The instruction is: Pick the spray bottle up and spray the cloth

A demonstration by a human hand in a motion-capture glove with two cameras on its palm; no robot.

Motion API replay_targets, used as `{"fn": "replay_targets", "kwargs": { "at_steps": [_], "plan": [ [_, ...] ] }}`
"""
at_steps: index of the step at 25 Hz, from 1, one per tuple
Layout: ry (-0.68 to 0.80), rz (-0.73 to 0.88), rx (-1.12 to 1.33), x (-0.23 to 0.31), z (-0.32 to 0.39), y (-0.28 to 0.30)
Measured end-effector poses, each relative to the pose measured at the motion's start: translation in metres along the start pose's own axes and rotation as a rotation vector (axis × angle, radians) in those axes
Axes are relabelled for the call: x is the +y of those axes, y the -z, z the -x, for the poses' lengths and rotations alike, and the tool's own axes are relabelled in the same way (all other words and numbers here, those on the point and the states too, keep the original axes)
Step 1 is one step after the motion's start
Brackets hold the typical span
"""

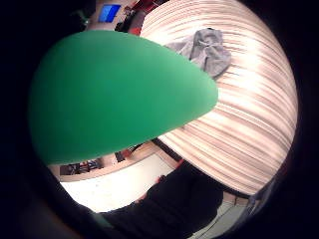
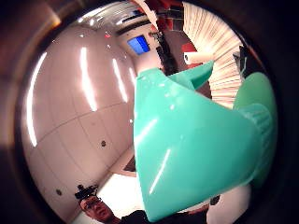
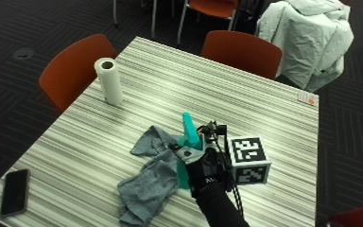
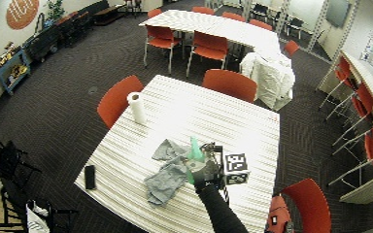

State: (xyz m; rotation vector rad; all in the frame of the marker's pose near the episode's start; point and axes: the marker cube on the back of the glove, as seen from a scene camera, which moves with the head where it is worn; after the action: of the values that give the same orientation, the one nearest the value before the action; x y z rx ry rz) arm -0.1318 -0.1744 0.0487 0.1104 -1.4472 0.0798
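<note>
outside view: gloved hand (image 3: 202, 166) around spray bottle (image 3: 187, 137)

one spray bottle (image 3: 187, 142), one cloth (image 3: 149, 182), one phone (image 3: 14, 191)

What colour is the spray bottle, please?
Green; the spray bottle shows best in the thumb side palm view.

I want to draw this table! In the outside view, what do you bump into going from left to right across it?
Phone → paper towel roll → grey cloth → green spray bottle, gripped by the gloved right hand → small orange-and-white card at the table's far right edge.
</note>
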Motion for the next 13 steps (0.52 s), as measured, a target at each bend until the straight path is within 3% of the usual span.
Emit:
{"fn": "replay_targets", "kwargs": {
  "at_steps": [6,13],
  "plan": [
    [-0.084,0.015,0.049,-0.010,-0.006,0.002],
    [-0.413,0.124,0.240,-0.033,-0.039,0.004]
  ]
}}
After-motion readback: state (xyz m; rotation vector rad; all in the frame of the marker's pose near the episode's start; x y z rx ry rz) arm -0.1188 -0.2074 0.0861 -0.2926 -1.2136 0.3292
